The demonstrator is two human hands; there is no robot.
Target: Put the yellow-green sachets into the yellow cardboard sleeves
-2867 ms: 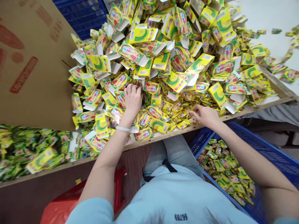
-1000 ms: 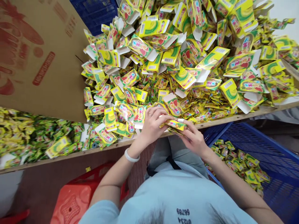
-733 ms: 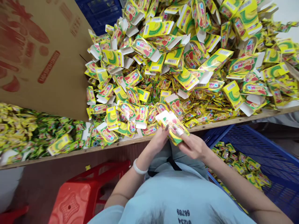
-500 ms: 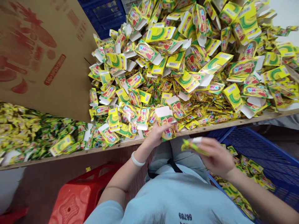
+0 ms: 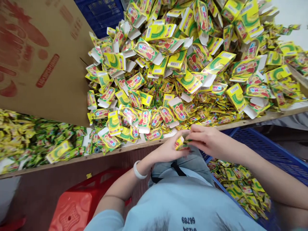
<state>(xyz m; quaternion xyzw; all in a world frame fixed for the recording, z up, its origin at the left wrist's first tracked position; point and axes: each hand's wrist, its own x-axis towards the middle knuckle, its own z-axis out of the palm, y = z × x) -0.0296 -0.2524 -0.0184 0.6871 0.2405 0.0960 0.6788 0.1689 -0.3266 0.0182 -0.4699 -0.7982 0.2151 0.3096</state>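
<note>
In front of my waist, at the table's front edge, my left hand [image 5: 169,149] is wrapped round a small yellow and green candy box [image 5: 179,143], most of it covered by the fingers. My right hand [image 5: 209,141] meets it from the right, its fingertips pinched against the box's end on green candy packets [image 5: 188,141] that show only in part. Just beyond my hands, open candy boxes [image 5: 179,109] with white flaps lie heaped on loose small packets [image 5: 204,118].
A large cardboard carton [image 5: 60,67] stands on the table at left. Below right, a blue crate [image 5: 255,150] holds many candy boxes [image 5: 240,186]. A red stool [image 5: 72,205] is at lower left. The table's wooden edge [image 5: 134,147] runs across in front of me.
My right hand has moved left and up with its packets to meet the box. My left hand has turned the box, which faced up with its white flap showing, and lowered it slightly.
</note>
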